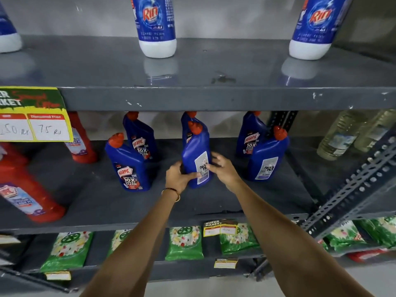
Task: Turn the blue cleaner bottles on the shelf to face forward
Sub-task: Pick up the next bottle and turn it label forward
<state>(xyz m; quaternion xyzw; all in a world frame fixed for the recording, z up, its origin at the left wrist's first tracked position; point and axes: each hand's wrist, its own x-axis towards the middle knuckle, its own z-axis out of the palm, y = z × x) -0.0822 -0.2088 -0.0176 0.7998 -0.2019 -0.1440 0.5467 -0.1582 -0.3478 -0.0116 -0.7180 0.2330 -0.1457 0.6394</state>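
Several blue cleaner bottles with red caps stand on the middle grey shelf (107,202). The front middle bottle (194,151) shows its white back label. My left hand (179,176) grips its lower left side, and my right hand (220,168) touches its right side with fingers spread. Another bottle stands right behind it, mostly hidden. The front left bottle (126,163) and the one behind it (141,138) show their front labels. At the right, the front bottle (266,157) shows its back label, and the rear one (249,136) faces forward.
Red cleaner bottles (25,185) stand at the left of the same shelf. Pale yellowish bottles (340,136) stand at the right. Blue and white bottles (157,24) stand on the upper shelf. Green packets (184,243) lie on the lower shelf. A slanted metal brace (353,189) crosses at right.
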